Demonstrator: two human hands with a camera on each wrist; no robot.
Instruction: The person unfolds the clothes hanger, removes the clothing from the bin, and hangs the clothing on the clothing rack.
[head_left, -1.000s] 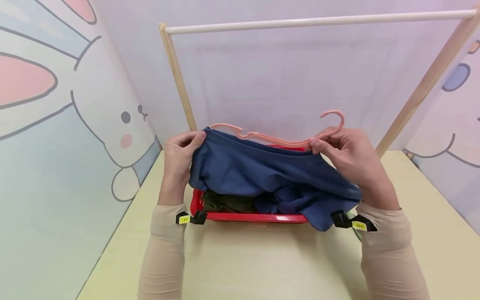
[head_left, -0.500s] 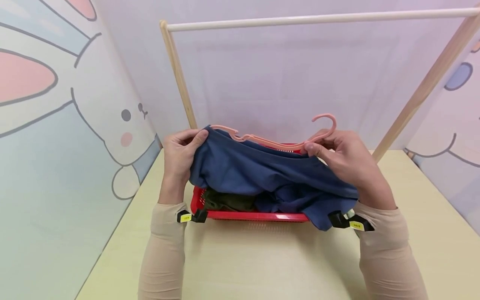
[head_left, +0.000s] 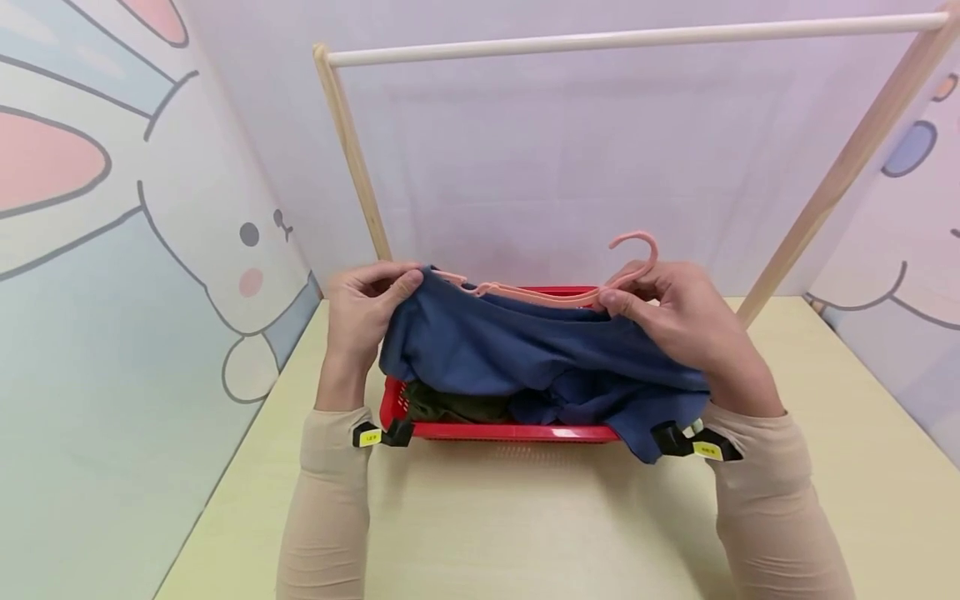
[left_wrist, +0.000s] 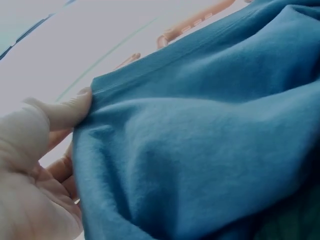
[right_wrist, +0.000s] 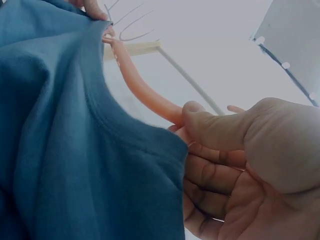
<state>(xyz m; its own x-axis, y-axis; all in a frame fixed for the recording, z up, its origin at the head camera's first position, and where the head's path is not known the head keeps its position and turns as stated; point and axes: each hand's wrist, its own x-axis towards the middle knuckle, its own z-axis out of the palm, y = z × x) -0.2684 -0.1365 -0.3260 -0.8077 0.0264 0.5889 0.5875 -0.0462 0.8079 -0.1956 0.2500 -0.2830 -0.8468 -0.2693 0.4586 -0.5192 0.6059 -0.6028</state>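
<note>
A blue garment (head_left: 510, 342) is stretched between both hands above a red basket (head_left: 517, 432). My left hand (head_left: 363, 321) pinches its upper left edge between thumb and fingers, as the left wrist view also shows. In my right hand (head_left: 678, 317) a pink clothes hanger (head_left: 547, 296) is pinched near the base of its hook. The hanger's far end goes in behind the garment's top edge by the left hand and is hidden there. The right wrist view shows the right thumb on the hanger (right_wrist: 142, 92), with the garment's neckline beside the fingers.
Behind the basket stands a clothes rack with a white rail (head_left: 637, 37) and wooden posts (head_left: 352, 158). Dark green cloth (head_left: 457, 406) lies in the basket on the pale table (head_left: 525, 525). A wall with rabbit drawings (head_left: 202, 233) runs along the left.
The right hand has moved left and slightly down with the hanger, whose left end has slid further inside the garment. The left hand keeps its grip nearly in place.
</note>
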